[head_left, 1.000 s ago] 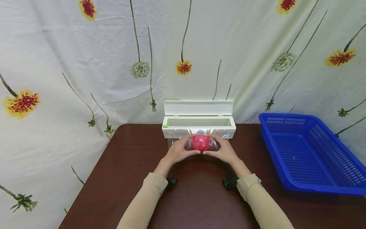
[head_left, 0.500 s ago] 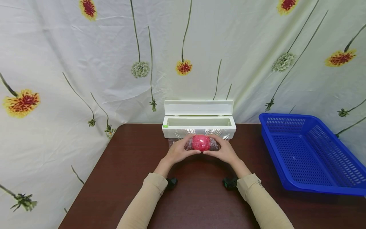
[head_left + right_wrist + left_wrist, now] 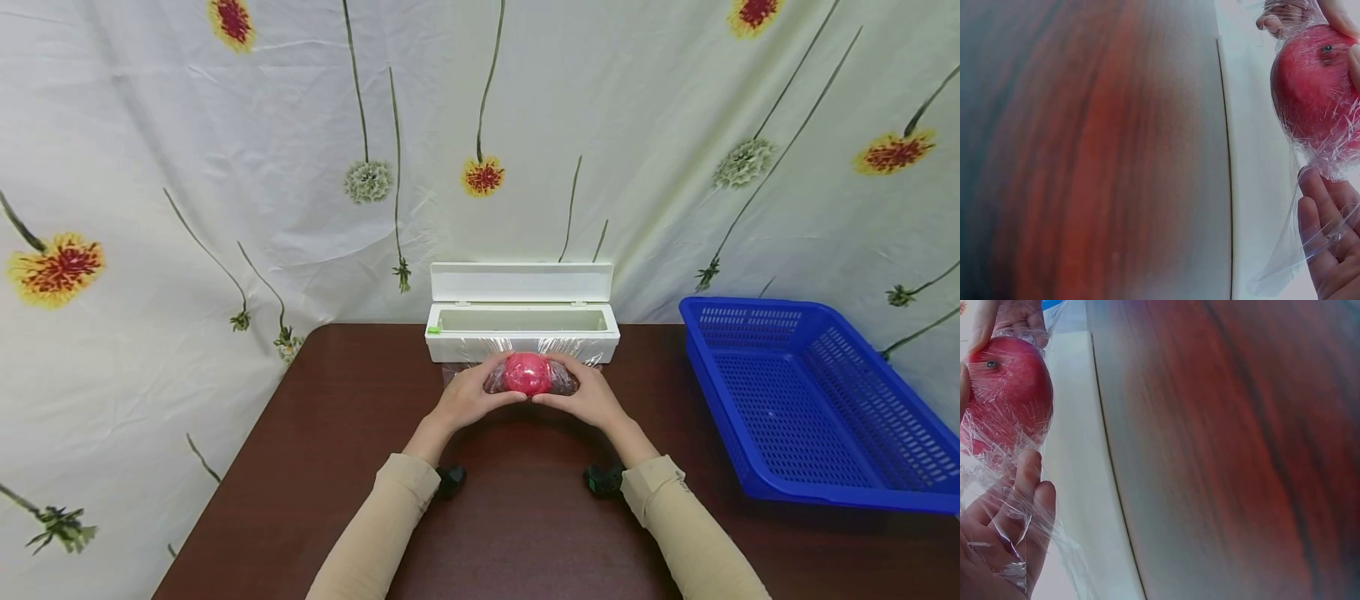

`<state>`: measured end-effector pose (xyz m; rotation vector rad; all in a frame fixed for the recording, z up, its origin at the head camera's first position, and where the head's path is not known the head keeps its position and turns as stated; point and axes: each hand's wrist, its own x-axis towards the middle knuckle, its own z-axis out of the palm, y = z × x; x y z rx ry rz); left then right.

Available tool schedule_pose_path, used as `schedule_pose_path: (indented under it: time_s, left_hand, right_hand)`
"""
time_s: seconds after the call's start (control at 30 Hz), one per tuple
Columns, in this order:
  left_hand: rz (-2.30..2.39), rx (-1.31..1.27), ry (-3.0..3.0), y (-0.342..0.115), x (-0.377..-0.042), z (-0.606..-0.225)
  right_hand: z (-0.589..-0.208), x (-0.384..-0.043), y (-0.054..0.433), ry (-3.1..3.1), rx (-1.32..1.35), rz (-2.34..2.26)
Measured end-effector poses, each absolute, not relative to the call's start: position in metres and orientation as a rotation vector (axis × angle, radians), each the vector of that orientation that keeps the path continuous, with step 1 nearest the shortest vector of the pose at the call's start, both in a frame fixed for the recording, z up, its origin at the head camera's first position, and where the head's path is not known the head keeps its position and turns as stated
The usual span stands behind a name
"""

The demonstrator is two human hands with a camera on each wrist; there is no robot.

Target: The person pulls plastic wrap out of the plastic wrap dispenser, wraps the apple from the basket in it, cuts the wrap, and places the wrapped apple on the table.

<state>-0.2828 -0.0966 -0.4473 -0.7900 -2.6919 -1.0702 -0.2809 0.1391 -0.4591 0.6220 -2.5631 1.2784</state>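
A round red fruit (image 3: pixel 527 373), apple-like with a small stem (image 3: pixel 992 364), is covered in wrinkled clear cling film (image 3: pixel 1329 140). My left hand (image 3: pixel 471 395) grips it from the left and my right hand (image 3: pixel 587 395) from the right, thumbs on the near side. The two thumb tips almost meet below the fruit in the head view. Film also spreads over the fingers in both wrist views. Just behind the hands stands a white cling film box (image 3: pixel 444 347) with its lid (image 3: pixel 521 283) raised. Film stretches from the box front to the fruit.
A blue perforated plastic basket (image 3: pixel 717 417) sits on the right of the dark brown table (image 3: pixel 322 467). A green piece (image 3: pixel 434 331) shows at the box's left end. Behind the table hangs a flowered white curtain (image 3: pixel 300 125).
Both hands keep their grip and place. The fruit has risen very slightly between the fingers; the box and basket are unmoved.
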Motion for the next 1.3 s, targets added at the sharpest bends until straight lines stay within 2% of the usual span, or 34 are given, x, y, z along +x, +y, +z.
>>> schedule_pose_path:
  time_s: [0.7,1.3]
  left_hand:
    - [-1.126,-0.74,-2.714,-0.0956,-0.279,-0.4481]
    - [-1.208,-0.853,-2.579,-0.0932,-0.2799,-0.4533]
  right_hand:
    - [-0.4592,-0.279,0.1383,-2.565,0.6,1.296]
    - [-0.4604,-0.2801,0.1397,-2.593,0.604,1.254]
